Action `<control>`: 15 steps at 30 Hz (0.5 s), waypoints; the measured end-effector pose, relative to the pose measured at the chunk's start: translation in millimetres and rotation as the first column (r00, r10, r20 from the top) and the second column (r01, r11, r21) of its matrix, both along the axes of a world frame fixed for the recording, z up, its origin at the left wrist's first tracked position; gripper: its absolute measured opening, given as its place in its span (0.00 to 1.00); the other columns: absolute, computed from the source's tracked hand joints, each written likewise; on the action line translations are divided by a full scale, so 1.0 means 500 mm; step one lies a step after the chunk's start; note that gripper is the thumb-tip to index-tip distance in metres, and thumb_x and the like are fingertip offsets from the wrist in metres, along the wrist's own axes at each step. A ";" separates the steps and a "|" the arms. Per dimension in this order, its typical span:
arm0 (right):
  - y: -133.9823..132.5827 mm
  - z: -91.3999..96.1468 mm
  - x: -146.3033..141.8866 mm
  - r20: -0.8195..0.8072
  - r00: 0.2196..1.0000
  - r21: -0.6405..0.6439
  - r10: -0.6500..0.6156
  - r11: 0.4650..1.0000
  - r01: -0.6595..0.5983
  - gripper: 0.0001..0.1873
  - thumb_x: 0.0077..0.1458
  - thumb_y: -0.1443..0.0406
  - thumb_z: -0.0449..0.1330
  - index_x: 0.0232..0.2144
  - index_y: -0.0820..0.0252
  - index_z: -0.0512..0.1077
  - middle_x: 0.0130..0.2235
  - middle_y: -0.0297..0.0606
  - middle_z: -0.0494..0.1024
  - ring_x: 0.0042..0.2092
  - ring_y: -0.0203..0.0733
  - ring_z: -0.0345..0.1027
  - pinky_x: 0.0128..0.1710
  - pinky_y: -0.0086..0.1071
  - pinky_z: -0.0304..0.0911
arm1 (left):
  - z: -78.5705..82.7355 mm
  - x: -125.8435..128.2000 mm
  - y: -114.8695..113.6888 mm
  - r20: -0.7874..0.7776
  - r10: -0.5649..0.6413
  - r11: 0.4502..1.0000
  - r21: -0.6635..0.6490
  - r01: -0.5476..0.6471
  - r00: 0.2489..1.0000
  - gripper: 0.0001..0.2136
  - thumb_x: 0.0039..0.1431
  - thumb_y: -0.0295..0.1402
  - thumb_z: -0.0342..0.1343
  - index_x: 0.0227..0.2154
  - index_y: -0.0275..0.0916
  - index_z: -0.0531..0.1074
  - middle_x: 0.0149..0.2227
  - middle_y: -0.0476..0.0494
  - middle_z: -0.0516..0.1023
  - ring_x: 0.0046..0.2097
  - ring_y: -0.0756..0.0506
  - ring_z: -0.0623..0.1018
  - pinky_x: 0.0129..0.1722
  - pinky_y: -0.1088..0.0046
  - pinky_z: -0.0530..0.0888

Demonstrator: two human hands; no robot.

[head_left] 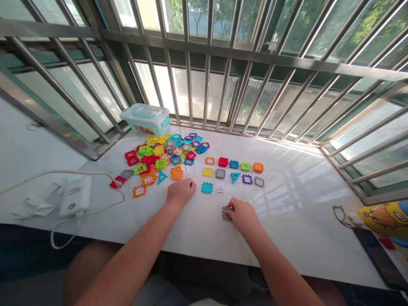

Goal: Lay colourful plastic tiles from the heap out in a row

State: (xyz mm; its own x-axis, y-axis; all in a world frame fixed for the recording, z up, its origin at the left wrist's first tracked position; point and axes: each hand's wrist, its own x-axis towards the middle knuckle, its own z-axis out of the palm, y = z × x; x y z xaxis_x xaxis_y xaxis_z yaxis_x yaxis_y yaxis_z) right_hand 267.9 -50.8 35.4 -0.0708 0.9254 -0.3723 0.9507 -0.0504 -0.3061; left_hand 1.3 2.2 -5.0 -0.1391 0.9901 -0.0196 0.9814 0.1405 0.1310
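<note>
My right hand (244, 216) pinches a grey building tile (226, 213) with toothed edges, low over the front part of the white table. My left hand (181, 191) rests on the table as a loose fist, and nothing shows in it. Just behind that fist lies an orange tile (177, 173). Between and beyond the hands, tiles lie spaced out in rough rows, among them a turquoise tile (207, 188), a small white lattice piece (220, 188), a grey tile (220, 173), a blue triangle (235, 177) and a red tile (223, 162).
A mixed heap of coloured tiles (159, 155) spreads on the left, before a lidded plastic box (146, 119). A white power strip (75, 195) with cables lies far left. At the right edge are a phone (378, 257) and a yellow pouch (382, 216). Metal bars enclose the back.
</note>
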 end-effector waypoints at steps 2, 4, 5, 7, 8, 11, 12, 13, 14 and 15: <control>-0.002 0.004 -0.003 0.000 1.000 0.000 -0.004 1.000 0.004 0.07 0.60 0.65 0.68 0.42 0.55 0.78 0.40 0.39 0.84 0.44 0.48 0.75 0.34 0.33 0.52 | 0.001 0.000 0.000 -0.001 0.000 1.000 0.005 0.000 1.000 0.22 0.70 0.42 0.41 0.39 0.44 0.82 0.37 0.38 0.84 0.40 0.37 0.82 0.37 0.65 0.70; -0.004 0.008 -0.003 -0.053 0.999 -0.004 -0.007 1.000 0.006 0.08 0.58 0.64 0.70 0.42 0.55 0.78 0.38 0.38 0.83 0.43 0.47 0.75 0.33 0.33 0.53 | 0.002 0.000 -0.001 -0.002 0.003 1.000 0.008 -0.003 1.000 0.22 0.70 0.42 0.41 0.39 0.44 0.82 0.36 0.38 0.84 0.39 0.36 0.82 0.36 0.65 0.70; -0.007 0.010 -0.001 -0.096 0.995 -0.006 -0.014 1.000 0.013 0.10 0.58 0.64 0.70 0.43 0.54 0.78 0.37 0.36 0.83 0.41 0.46 0.75 0.33 0.32 0.54 | 0.003 0.000 -0.001 -0.002 0.005 1.000 0.008 -0.005 1.000 0.22 0.70 0.42 0.42 0.39 0.44 0.82 0.36 0.38 0.84 0.39 0.37 0.82 0.35 0.65 0.70; -0.012 0.013 0.006 -0.188 0.982 0.005 -0.035 0.999 0.037 0.13 0.58 0.63 0.71 0.45 0.53 0.78 0.35 0.33 0.82 0.38 0.44 0.75 0.33 0.32 0.56 | 0.005 0.000 -0.001 0.002 0.008 1.000 0.001 -0.008 1.000 0.22 0.70 0.42 0.42 0.39 0.44 0.82 0.37 0.38 0.84 0.40 0.37 0.82 0.36 0.65 0.70; -0.016 0.013 0.011 -0.218 0.975 0.030 -0.037 0.999 0.045 0.12 0.59 0.63 0.70 0.45 0.52 0.77 0.35 0.33 0.81 0.37 0.43 0.75 0.33 0.32 0.58 | 0.005 0.000 -0.001 0.005 0.009 1.000 -0.003 -0.009 1.000 0.22 0.70 0.42 0.42 0.39 0.44 0.82 0.37 0.37 0.84 0.40 0.37 0.82 0.36 0.65 0.70; -0.030 0.007 0.025 -0.193 0.979 0.225 0.064 0.974 -0.020 0.04 0.64 0.66 0.64 0.42 0.52 0.76 0.36 0.34 0.81 0.39 0.45 0.75 0.37 0.35 0.63 | 0.005 0.000 -0.001 0.011 0.007 1.000 -0.007 -0.006 1.000 0.22 0.71 0.42 0.42 0.40 0.44 0.82 0.38 0.37 0.84 0.40 0.37 0.82 0.37 0.65 0.70; -0.036 0.003 0.030 -0.158 0.978 0.301 0.134 0.950 -0.081 0.04 0.65 0.67 0.62 0.40 0.53 0.75 0.38 0.36 0.81 0.41 0.47 0.75 0.39 0.36 0.64 | 0.004 0.000 -0.001 0.011 0.007 1.000 -0.006 -0.007 1.000 0.22 0.71 0.42 0.42 0.40 0.44 0.82 0.38 0.37 0.84 0.40 0.37 0.82 0.37 0.65 0.70; -0.042 -0.001 0.034 -0.122 0.970 0.358 0.210 0.921 -0.154 0.05 0.64 0.69 0.62 0.39 0.53 0.75 0.39 0.37 0.81 0.44 0.48 0.74 0.42 0.38 0.66 | 0.004 0.000 -0.001 0.010 0.008 1.000 -0.005 -0.008 1.000 0.22 0.71 0.42 0.42 0.40 0.44 0.82 0.37 0.37 0.84 0.40 0.37 0.82 0.38 0.65 0.70; -0.048 -0.006 0.039 -0.096 0.954 0.391 0.283 0.892 -0.225 0.06 0.63 0.70 0.62 0.39 0.53 0.75 0.40 0.38 0.81 0.45 0.50 0.74 0.44 0.39 0.67 | 0.003 0.000 -0.001 0.009 0.010 1.000 -0.004 -0.010 1.000 0.21 0.71 0.42 0.42 0.39 0.44 0.82 0.37 0.37 0.84 0.40 0.37 0.82 0.38 0.65 0.70; -0.055 -0.010 0.043 -0.085 0.934 0.404 0.348 0.869 -0.287 0.07 0.61 0.71 0.64 0.39 0.53 0.75 0.42 0.39 0.81 0.47 0.51 0.74 0.47 0.41 0.68 | 0.003 0.001 0.000 0.009 0.013 1.000 -0.004 -0.013 1.000 0.21 0.71 0.42 0.42 0.39 0.44 0.82 0.37 0.37 0.84 0.40 0.37 0.82 0.38 0.66 0.70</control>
State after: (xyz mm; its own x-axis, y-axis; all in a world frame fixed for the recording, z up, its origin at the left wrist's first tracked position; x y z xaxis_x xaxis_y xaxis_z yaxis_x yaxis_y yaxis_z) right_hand 289.4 -78.4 30.5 -0.4115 0.9105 0.0406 0.8363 0.3949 -0.3804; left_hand 1.6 2.0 -3.7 -0.1518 0.9881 -0.0250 0.9783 0.1538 0.1388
